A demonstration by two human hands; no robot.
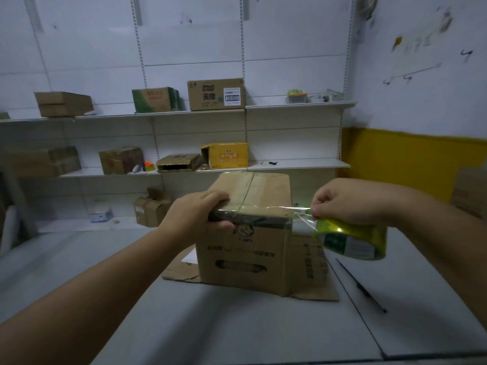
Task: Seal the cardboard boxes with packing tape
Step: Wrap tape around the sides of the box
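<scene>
Left hand [200, 213] grips cardboard box [245, 262] edge; right hand [350, 201] grips tape roll [353, 242]. Top seam [248, 191] looks taped; 1 cross strip [284, 208] unfinished.

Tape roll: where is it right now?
Head view, right of centre: the tape roll is held in the right hand, beside the upper right corner of the cardboard box, a clear strip stretched from roll to box.

Box [245, 248]: brown cardboard, matt, slightly scuffed; the taped top seam has a dull sheen.
Tape strip [296, 208]: clear plastic film, glossy, wrinkled.
Tape roll [353, 239]: glossy, yellow-green glare.
Table [237, 325]: smooth, matt grey.
Flat sheet [181, 271] under box: raw cardboard, ragged edge.
</scene>
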